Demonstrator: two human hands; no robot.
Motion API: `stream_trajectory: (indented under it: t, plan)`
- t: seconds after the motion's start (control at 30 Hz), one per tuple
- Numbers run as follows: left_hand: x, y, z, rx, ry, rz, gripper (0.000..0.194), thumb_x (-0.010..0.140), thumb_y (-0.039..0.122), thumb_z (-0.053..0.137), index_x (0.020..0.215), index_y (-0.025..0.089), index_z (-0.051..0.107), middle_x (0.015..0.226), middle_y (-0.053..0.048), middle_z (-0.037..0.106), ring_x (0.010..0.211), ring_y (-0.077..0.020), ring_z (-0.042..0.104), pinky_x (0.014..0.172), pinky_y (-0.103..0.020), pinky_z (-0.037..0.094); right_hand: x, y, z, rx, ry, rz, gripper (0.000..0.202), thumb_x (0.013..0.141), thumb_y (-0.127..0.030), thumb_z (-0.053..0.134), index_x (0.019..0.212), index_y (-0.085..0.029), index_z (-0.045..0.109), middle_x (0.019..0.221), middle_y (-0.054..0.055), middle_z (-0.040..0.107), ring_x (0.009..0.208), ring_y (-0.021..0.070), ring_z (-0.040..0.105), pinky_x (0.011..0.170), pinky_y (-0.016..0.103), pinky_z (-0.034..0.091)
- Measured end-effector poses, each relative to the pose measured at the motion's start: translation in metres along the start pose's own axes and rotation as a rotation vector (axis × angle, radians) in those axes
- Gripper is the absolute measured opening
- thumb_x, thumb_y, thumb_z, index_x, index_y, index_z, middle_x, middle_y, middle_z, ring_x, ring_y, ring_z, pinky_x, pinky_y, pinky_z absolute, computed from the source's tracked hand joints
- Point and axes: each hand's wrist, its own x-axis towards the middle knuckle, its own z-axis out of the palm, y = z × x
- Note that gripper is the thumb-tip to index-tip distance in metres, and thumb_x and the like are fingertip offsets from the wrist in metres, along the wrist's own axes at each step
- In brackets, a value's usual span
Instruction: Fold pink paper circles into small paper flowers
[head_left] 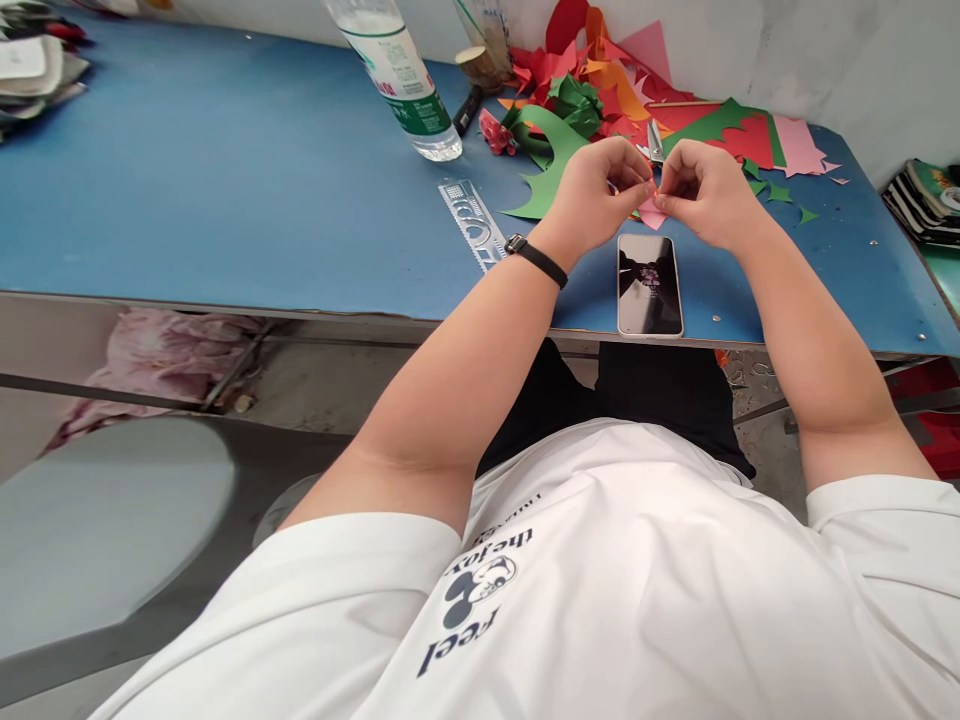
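My left hand (604, 192) and my right hand (701, 193) meet over the blue table, each with thumb and forefinger pinched on a small pink paper piece (652, 213). Part of the paper hangs below my fingertips; the rest is hidden by the fingers. Just behind my hands lie metal scissors (655, 142), partly covered. A phone (649, 285) rests on the table nearer to me, below the paper. Left of my left hand is a large green paper scrap (551, 175).
Red, orange, pink and green scraps (622, 90) pile against the wall. A water bottle (405, 85), a clear stencil ruler (474, 225), a red paper flower (496, 132) and a black marker (468, 110) lie to the left. A grey stool (112, 520) stands below.
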Motion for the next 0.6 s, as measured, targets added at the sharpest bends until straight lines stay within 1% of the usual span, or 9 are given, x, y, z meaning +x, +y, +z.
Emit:
stream_trajectory:
  t: [0.03, 0.1, 0.2, 0.27, 0.33, 0.4, 0.47, 0.53, 0.6]
  plan:
    - [-0.002, 0.0, 0.001, 0.007, 0.019, 0.005, 0.053, 0.073, 0.082, 0.096, 0.087, 0.045, 0.062, 0.066, 0.002, 0.063, 0.078, -0.0271, 0.049, 0.077, -0.05, 0.04, 0.0, 0.001, 0.001, 0.008, -0.01, -0.003, 0.05, 0.092, -0.007, 0.11, 0.088, -0.032, 0.066, 0.088, -0.001, 0.078, 0.083, 0.0241, 0.069, 0.085, 0.045, 0.061]
    - [-0.006, 0.003, 0.002, 0.021, 0.059, 0.027, 0.046, 0.074, 0.075, 0.094, 0.093, 0.045, 0.065, 0.068, 0.004, 0.067, 0.068, -0.0262, 0.049, 0.072, -0.05, 0.04, 0.001, 0.003, 0.002, 0.028, -0.02, -0.001, 0.049, 0.091, -0.009, 0.112, 0.09, -0.032, 0.069, 0.089, -0.001, 0.079, 0.085, 0.0253, 0.071, 0.085, 0.045, 0.063]
    - [-0.012, 0.011, 0.002, 0.011, 0.1, 0.07, 0.043, 0.072, 0.066, 0.092, 0.098, 0.046, 0.064, 0.065, 0.006, 0.065, 0.061, -0.0271, 0.05, 0.067, -0.052, 0.041, 0.004, 0.008, 0.002, 0.062, -0.015, 0.016, 0.05, 0.09, -0.022, 0.121, 0.093, -0.032, 0.072, 0.087, 0.001, 0.079, 0.085, 0.0266, 0.072, 0.086, 0.047, 0.065]
    - [-0.015, 0.018, 0.002, -0.008, 0.109, 0.079, 0.041, 0.072, 0.057, 0.091, 0.101, 0.045, 0.064, 0.067, 0.005, 0.068, 0.062, -0.0289, 0.055, 0.067, -0.052, 0.043, 0.005, 0.009, 0.001, 0.077, -0.009, 0.02, 0.049, 0.089, -0.032, 0.125, 0.095, -0.032, 0.076, 0.083, 0.001, 0.077, 0.082, 0.0271, 0.071, 0.087, 0.049, 0.066]
    - [-0.015, 0.023, 0.001, -0.025, 0.125, 0.071, 0.04, 0.072, 0.05, 0.089, 0.102, 0.044, 0.063, 0.071, 0.004, 0.072, 0.064, -0.031, 0.06, 0.069, -0.053, 0.043, 0.005, 0.008, 0.001, 0.081, -0.014, 0.009, 0.043, 0.089, -0.038, 0.125, 0.096, -0.032, 0.083, 0.084, 0.001, 0.078, 0.082, 0.0281, 0.071, 0.089, 0.052, 0.066]
    - [-0.014, 0.023, 0.001, -0.035, 0.122, 0.051, 0.041, 0.07, 0.05, 0.091, 0.099, 0.044, 0.062, 0.072, 0.003, 0.074, 0.065, -0.0318, 0.064, 0.069, -0.054, 0.046, 0.003, 0.005, 0.001, 0.085, -0.027, 0.003, 0.035, 0.092, -0.036, 0.122, 0.095, -0.033, 0.087, 0.09, 0.002, 0.083, 0.086, 0.0289, 0.073, 0.092, 0.053, 0.067]
    - [-0.013, 0.021, 0.003, -0.034, 0.135, 0.038, 0.044, 0.067, 0.054, 0.093, 0.093, 0.043, 0.059, 0.07, 0.004, 0.073, 0.065, -0.0317, 0.064, 0.069, -0.054, 0.047, 0.001, 0.001, 0.001, 0.082, -0.035, 0.016, 0.031, 0.094, -0.03, 0.118, 0.091, -0.032, 0.088, 0.092, 0.002, 0.085, 0.088, 0.0283, 0.073, 0.093, 0.052, 0.066]
    - [-0.012, 0.019, 0.004, -0.024, 0.145, 0.032, 0.047, 0.066, 0.057, 0.094, 0.089, 0.042, 0.055, 0.07, 0.005, 0.073, 0.066, -0.0317, 0.065, 0.07, -0.054, 0.047, 0.0, -0.002, 0.001, 0.069, -0.021, 0.029, 0.033, 0.094, -0.026, 0.117, 0.087, -0.031, 0.086, 0.09, 0.003, 0.085, 0.087, 0.0275, 0.072, 0.092, 0.051, 0.065]
    - [-0.013, 0.019, 0.005, -0.019, 0.144, 0.031, 0.049, 0.07, 0.059, 0.094, 0.089, 0.041, 0.053, 0.072, 0.005, 0.073, 0.068, -0.0316, 0.067, 0.071, -0.054, 0.047, -0.001, -0.004, 0.001, 0.057, -0.001, 0.025, 0.038, 0.092, -0.031, 0.119, 0.084, -0.031, 0.083, 0.087, 0.003, 0.083, 0.084, 0.028, 0.071, 0.09, 0.052, 0.064]
